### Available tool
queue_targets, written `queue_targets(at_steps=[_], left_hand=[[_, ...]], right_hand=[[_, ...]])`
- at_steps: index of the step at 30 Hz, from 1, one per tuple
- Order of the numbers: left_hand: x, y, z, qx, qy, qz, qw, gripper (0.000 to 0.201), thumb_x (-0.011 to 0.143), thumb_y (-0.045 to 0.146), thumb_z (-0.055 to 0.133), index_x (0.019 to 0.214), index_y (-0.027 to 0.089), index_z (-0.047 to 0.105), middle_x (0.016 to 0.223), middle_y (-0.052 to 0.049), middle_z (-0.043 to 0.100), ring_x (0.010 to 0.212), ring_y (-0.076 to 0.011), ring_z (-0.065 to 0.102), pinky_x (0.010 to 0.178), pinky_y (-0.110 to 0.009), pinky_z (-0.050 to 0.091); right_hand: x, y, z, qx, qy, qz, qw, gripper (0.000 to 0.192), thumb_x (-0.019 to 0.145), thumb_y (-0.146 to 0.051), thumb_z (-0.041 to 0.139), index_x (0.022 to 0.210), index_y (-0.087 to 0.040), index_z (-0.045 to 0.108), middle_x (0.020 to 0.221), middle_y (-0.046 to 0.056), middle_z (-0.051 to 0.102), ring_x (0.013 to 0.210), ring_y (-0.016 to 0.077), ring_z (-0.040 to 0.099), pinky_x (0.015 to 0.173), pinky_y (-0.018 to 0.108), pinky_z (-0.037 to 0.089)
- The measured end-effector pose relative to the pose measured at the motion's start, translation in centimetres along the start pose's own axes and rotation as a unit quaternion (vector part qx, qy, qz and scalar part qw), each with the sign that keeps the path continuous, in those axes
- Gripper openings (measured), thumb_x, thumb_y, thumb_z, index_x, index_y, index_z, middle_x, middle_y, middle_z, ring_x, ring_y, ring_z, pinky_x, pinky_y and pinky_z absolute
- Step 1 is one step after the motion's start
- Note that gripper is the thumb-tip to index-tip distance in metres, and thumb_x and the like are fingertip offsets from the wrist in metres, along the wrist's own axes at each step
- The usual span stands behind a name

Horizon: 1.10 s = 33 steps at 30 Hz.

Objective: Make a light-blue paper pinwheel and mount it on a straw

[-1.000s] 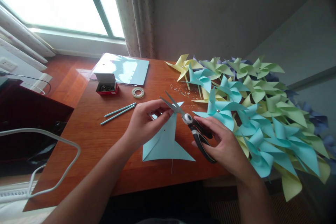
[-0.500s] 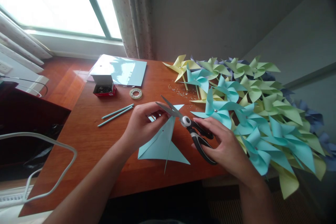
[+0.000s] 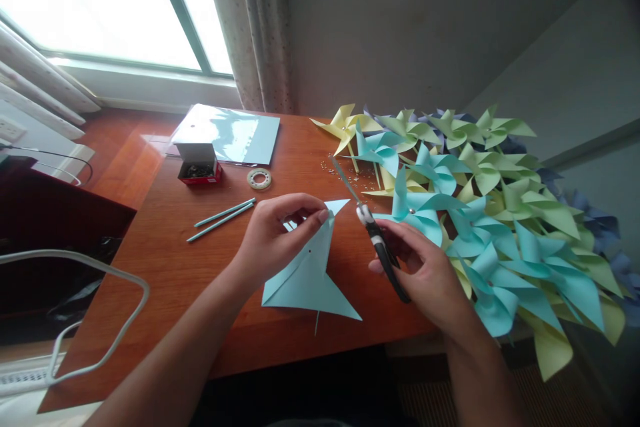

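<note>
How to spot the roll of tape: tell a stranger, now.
On the reddish-brown wooden table, look past the left hand to the small open red box. Just to its right, beyond two thin blue sticks, lies the roll of tape. Among these neighbours, it alone is a pale ring.

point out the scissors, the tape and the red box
Scissors (image 3: 365, 215): head view, on the pivot.
Tape (image 3: 259, 186): head view, on the ring's near side.
Red box (image 3: 201, 179): head view, on its front wall.
</note>
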State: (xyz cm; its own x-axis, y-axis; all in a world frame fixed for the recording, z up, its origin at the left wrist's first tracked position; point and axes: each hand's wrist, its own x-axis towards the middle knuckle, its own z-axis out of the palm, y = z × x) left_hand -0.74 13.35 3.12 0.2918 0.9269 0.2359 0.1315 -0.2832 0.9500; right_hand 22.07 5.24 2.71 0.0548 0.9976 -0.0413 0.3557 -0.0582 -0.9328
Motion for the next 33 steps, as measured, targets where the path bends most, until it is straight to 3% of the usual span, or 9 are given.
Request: queue_targets(at_steps=[3,6,8,13,19,22,26,30,33], left_hand=[[0.0,0.0,0.0,-0.007,0.002,-0.014,1.0,0.014,0.086,0.027,0.073,0.078,0.015,0.073,0.07,-0.004,0.071,0.065,-0.0147,0.062,0.06,-0.024,0.049],[0.0,0.1,0.0,-0.012,0.004,-0.021,1.0,0.015,0.087,0.028,0.073,0.081,0.015,0.073,0.072,-0.004,0.071,0.066,-0.0145,0.062,0.059,-0.024,0.048],[0.0,0.1,-0.1,-0.009,0.005,-0.023,1.0,0.015,0.087,0.029,0.073,0.082,0.015,0.072,0.072,-0.003,0.069,0.064,-0.013,0.059,0.056,-0.022,0.045],[0.0,-0.1,-0.2,-0.021,0.0,-0.021,1.0,0.014,0.087,0.03,0.073,0.086,0.016,0.072,0.074,-0.002,0.066,0.06,-0.0102,0.052,0.051,-0.021,0.039],[-0.2,0.0,-0.6,-0.049,-0.009,-0.025,0.998,0.015,0.083,0.03,0.078,0.08,0.016,0.07,0.072,-0.002,0.063,0.059,-0.0104,0.049,0.05,-0.022,0.037],[-0.2,0.1,-0.9,-0.081,-0.007,-0.039,0.996,0.018,0.082,0.032,0.079,0.079,0.017,0.07,0.073,-0.002,0.063,0.061,-0.0115,0.051,0.051,-0.022,0.039],[-0.2,0.2,-1.1,-0.104,-0.002,-0.053,0.993,0.02,0.079,0.033,0.081,0.078,0.016,0.069,0.073,-0.002,0.061,0.061,-0.0115,0.05,0.05,-0.022,0.038],[-0.3,0.1,-1.2,-0.096,-0.008,-0.041,0.995,0.017,0.081,0.03,0.079,0.079,0.017,0.069,0.074,-0.002,0.06,0.062,-0.0117,0.049,0.052,-0.023,0.038],[-0.4,0.1,-1.3,-0.088,-0.017,-0.034,0.995,0.014,0.083,0.029,0.076,0.08,0.017,0.069,0.076,-0.003,0.06,0.065,-0.0124,0.05,0.053,-0.023,0.038]], right_hand=[[0.0,-0.1,0.7,0.152,-0.024,0.07,0.986,0.05,0.082,-0.048,0.078,0.126,-0.025,0.066,0.101,0.007,0.072,0.087,0.0232,0.071,0.076,0.036,0.061],[0.4,0.1,1.6,0.247,-0.067,0.069,0.964,0.046,0.092,-0.058,0.06,0.121,-0.023,0.068,0.096,0.009,0.073,0.085,0.0263,0.07,0.071,0.038,0.058],[0.8,0.4,2.1,0.253,-0.061,0.061,0.963,0.047,0.097,-0.059,0.051,0.117,-0.022,0.07,0.098,0.012,0.073,0.089,0.0284,0.07,0.071,0.039,0.057],[1.6,1.0,2.8,0.229,-0.057,0.085,0.968,0.044,0.099,-0.057,0.047,0.117,-0.022,0.067,0.096,0.009,0.072,0.086,0.0254,0.069,0.07,0.036,0.056],[1.3,0.7,2.8,0.201,-0.056,0.141,0.968,0.041,0.089,-0.051,0.069,0.117,-0.021,0.067,0.087,0.002,0.065,0.077,0.0171,0.063,0.065,0.027,0.051],[1.3,0.6,2.9,0.12,-0.019,0.139,0.983,0.048,0.084,-0.05,0.073,0.12,-0.019,0.067,0.091,0.004,0.068,0.079,0.0193,0.065,0.067,0.029,0.054],[1.4,0.9,3.3,-0.11,0.047,0.054,0.991,0.042,0.083,-0.042,0.069,0.118,-0.018,0.07,0.106,0.01,0.071,0.089,0.0248,0.068,0.076,0.036,0.057],[1.1,1.2,4.0,-0.354,0.092,0.005,0.931,0.043,0.086,-0.038,0.065,0.124,-0.019,0.068,0.113,0.012,0.072,0.1,0.0313,0.069,0.082,0.041,0.054],[0.9,1.4,4.4,-0.443,0.107,-0.007,0.89,0.04,0.089,-0.038,0.063,0.125,-0.02,0.067,0.11,0.012,0.073,0.099,0.0318,0.069,0.079,0.039,0.052]])
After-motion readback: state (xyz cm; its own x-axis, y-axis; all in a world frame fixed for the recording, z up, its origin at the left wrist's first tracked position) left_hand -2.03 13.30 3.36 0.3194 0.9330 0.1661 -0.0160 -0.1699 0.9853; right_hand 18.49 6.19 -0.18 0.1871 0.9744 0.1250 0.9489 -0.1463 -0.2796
